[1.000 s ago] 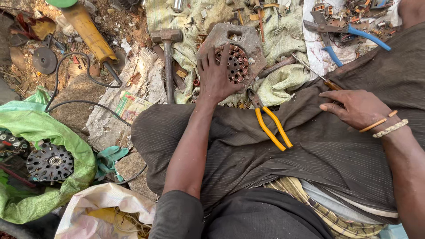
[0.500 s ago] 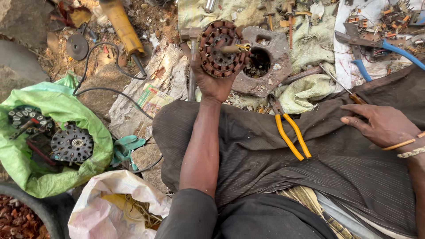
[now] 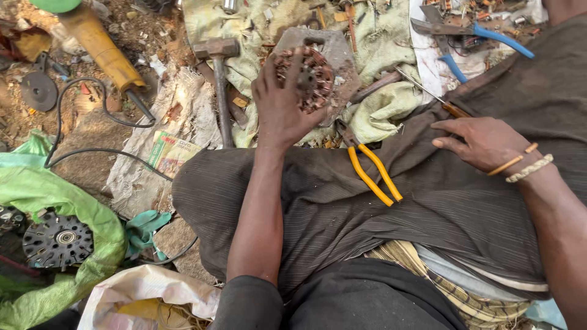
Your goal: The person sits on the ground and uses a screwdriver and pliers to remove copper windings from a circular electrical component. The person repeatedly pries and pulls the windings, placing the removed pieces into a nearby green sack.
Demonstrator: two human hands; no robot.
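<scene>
Here left hand (image 3: pixel 282 104) grips copper-wound stator (image 3: pixel 306 78); green-labelled packet (image 3: pixel 169 153) beside hammer (image 3: pixel 219 79).

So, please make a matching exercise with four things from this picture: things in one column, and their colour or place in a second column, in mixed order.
Column one:
1. pliers
2. hammer
3. motor stator
4. shears

Column two:
a. held in the left hand
b. blue handles, at top right
c. yellow handles, lying on the person's lap
d. lying on the cloth, left of the raised hand

Pairs: 1-c, 2-d, 3-a, 4-b
</scene>
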